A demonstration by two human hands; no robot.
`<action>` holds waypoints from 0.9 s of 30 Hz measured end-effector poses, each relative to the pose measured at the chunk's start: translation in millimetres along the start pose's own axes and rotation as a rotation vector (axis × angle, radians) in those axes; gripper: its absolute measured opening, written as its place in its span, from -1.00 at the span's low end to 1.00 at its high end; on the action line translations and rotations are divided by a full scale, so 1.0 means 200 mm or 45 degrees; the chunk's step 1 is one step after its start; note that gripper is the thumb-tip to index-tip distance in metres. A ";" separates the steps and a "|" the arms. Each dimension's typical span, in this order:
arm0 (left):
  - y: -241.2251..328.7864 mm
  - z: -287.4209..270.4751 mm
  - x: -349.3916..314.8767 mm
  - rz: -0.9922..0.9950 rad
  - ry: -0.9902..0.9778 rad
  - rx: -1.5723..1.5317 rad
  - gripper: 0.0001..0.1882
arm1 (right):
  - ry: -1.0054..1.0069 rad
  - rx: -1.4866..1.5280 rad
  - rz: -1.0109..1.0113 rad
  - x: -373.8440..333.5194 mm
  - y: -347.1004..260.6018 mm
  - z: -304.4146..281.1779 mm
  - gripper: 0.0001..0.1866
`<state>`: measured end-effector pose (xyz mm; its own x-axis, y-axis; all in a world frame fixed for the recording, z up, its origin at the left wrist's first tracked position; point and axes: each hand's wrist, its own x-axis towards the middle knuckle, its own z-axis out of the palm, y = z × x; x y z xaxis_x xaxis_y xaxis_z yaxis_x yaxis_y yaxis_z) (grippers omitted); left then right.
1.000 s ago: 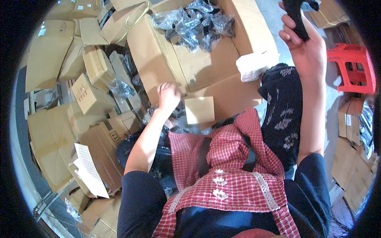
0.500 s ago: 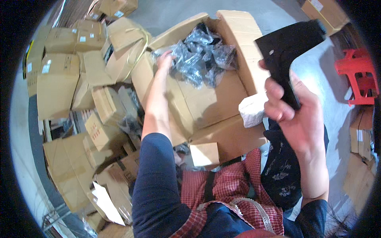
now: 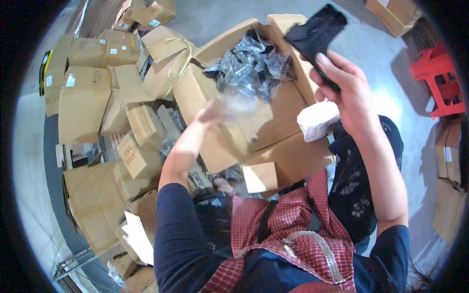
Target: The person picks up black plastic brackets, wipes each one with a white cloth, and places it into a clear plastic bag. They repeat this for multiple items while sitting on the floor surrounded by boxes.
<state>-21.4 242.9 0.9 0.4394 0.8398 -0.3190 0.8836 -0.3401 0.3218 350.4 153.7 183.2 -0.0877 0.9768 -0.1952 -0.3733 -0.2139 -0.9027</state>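
My right hand (image 3: 344,85) is raised at the upper right, closed around the narrow end of a black angled piece (image 3: 316,33); its exact kind is not clear. The piece's wider end points up and away from me. My left hand (image 3: 212,112), smeared by motion, is over the near left flap of a large open carton (image 3: 273,115). From its fingers trails a pale, see-through blur that looks like a clear plastic bag (image 3: 240,105). Inside the carton's far part lies a heap of black pieces in clear plastic bags (image 3: 254,66).
Stacked and opened cardboard boxes (image 3: 85,107) crowd the left side. A white crumpled bundle (image 3: 317,121) is at the carton's right near corner, and a small cardboard piece (image 3: 260,177) lies at its near edge. To the right stands a red plastic stool (image 3: 439,80).
My left hand has drawn back from the bagged heap toward me, with the pale plastic trailing. My right hand has moved up and left, turning the black piece over the carton's right wall.
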 end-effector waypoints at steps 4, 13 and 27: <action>0.15 -0.02 -0.35 -0.249 0.225 -0.231 -0.79 | -0.056 -0.247 -0.142 0.03 0.12 0.01 -0.70; 0.72 -0.04 -0.97 0.143 1.039 0.074 -0.75 | -0.080 -1.213 -0.883 -0.06 0.39 0.18 -0.68; 0.73 0.09 -1.07 0.531 1.014 0.188 -0.68 | -0.157 -1.463 -1.205 -0.05 0.54 0.34 -0.68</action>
<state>16.0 6.2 99.5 0.5344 0.6621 0.5254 0.7141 -0.6862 0.1385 249.0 121.3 113.4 -0.3325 0.7278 0.5999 0.5719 0.6613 -0.4854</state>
